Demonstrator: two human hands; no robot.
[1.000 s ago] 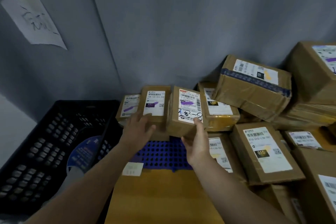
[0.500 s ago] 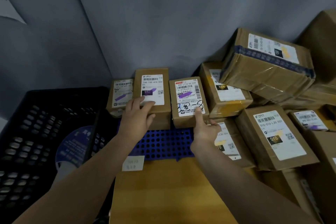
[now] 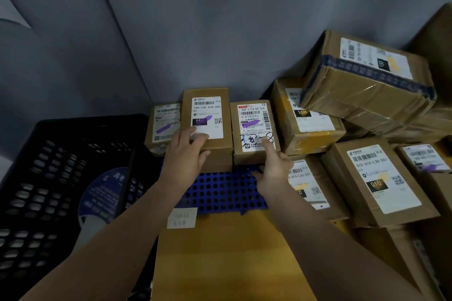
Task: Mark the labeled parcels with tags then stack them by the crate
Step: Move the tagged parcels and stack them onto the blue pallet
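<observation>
Three small brown cardboard parcels stand in a row along the far edge of a blue perforated plastic panel (image 3: 220,190), backed against a grey wall (image 3: 220,32). Each has a white shipping label on its upper face.

1. Left small parcel (image 3: 162,127): lowest of the row, purple stroke on its label, just beside the far right corner of the crate.
2. Middle small parcel (image 3: 208,129): tallest, label reading 150-150-A26-050. The left hand (image 3: 186,156) is clamped over its near top edge, with bent fingers on the label and the thumb on the front face.
3. Right small parcel (image 3: 254,129): purple stroke and black handwriting on its label. The right hand (image 3: 274,168) has its index finger (image 3: 267,145) straight with the tip on the handwriting. Its other fingers curl at the parcel's near foot, and I cannot tell whether they grasp it.
4. Black perforated plastic crate (image 3: 49,178): left of the panel, holding a round blue printed disc (image 3: 102,193).
5. Pale paper note (image 3: 182,217): at the panel's near edge, on a yellow-brown flat surface (image 3: 220,256).
6. Heap of larger brown cardboard parcels, right of the row: a tilted top parcel (image 3: 367,95) banded with dark blue tape; under it a parcel marked 15H (image 3: 308,124); nearer, a parcel marked 010 (image 3: 381,183). All three labels bear yellow strokes.
</observation>
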